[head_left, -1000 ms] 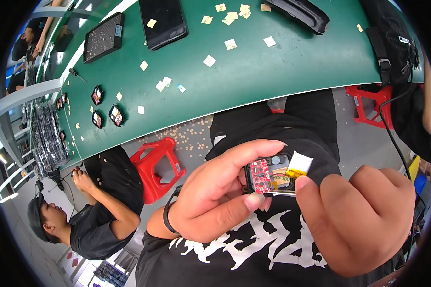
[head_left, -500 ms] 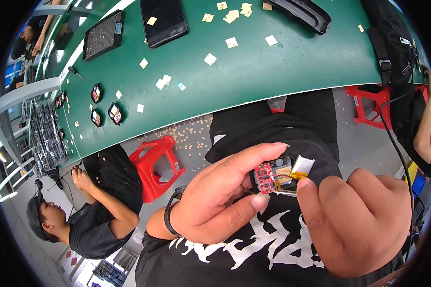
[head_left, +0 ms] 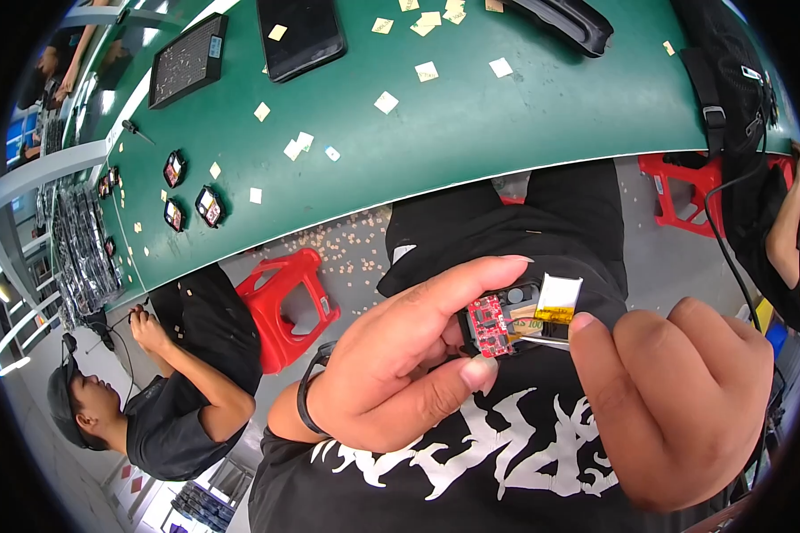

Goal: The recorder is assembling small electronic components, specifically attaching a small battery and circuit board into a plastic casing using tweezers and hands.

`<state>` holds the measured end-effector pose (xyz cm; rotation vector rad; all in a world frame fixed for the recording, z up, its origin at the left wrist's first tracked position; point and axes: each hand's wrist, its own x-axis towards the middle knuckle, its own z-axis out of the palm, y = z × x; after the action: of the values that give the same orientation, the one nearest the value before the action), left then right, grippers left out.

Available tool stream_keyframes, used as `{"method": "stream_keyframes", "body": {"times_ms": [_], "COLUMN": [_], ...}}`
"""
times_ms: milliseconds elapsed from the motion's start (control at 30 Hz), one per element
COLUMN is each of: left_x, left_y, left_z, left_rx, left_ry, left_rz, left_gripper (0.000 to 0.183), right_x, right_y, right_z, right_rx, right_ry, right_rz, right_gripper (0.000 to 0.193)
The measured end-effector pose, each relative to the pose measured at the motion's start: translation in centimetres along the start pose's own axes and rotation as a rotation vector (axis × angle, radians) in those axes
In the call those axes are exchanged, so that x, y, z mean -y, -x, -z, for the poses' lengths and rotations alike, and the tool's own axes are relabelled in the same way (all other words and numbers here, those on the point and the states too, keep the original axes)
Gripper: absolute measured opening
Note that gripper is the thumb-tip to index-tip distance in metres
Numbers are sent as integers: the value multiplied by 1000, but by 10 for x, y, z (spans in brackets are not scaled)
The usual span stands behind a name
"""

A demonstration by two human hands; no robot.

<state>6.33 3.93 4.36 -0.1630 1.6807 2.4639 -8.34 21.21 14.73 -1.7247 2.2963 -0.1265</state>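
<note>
My left hand (head_left: 400, 364) is closed around a small black device housing (head_left: 517, 293), fingers at its left side and thumb below. A red circuit board (head_left: 489, 326) lies in the housing's left part, beside a pale label. Thin wires run from the board towards a silver battery (head_left: 562, 289) with yellow tape at its lower end, which stands out at the housing's right. My right hand (head_left: 676, 400) is curled, its fingertips at the taped end. Slim metal tweezers (head_left: 542, 340) reach from these fingertips to the board's lower edge; most of their length is hidden by the hand.
On the green table (head_left: 373, 151) lie several similar opened devices (head_left: 210, 206), scattered paper squares (head_left: 386, 102), a black tablet (head_left: 302, 40), a tray of small parts (head_left: 187, 62) and a black case (head_left: 560, 22). A co-worker (head_left: 169, 391) sits at left near a red stool (head_left: 289, 311).
The battery has swung more upright and slightly away from the board, baring more of the label. My right hand has shifted a little to the right; my left hand keeps its hold.
</note>
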Motion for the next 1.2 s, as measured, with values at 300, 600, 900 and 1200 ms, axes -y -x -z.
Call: {"method": "stream_keyframes", "body": {"times_ms": [300,600,900,1200], "left_x": [-2,-4,-3,3], "left_y": [3,5,2,5], "left_z": [-2,-3,-3,4], "left_rx": [-40,-46,-28,3], "left_ry": [-30,122,125,-50], "left_rz": [13,38,29,1], "left_gripper": [63,62,62,64], "right_x": [2,-2,-3,-7], "right_y": [-3,-5,-5,-4], "right_z": [-6,-7,-6,-7], "right_rx": [-9,-25,-3,4], "right_ry": [22,22,-36,-31], "right_rz": [68,57,83,152], "right_gripper": [34,36,40,40]}}
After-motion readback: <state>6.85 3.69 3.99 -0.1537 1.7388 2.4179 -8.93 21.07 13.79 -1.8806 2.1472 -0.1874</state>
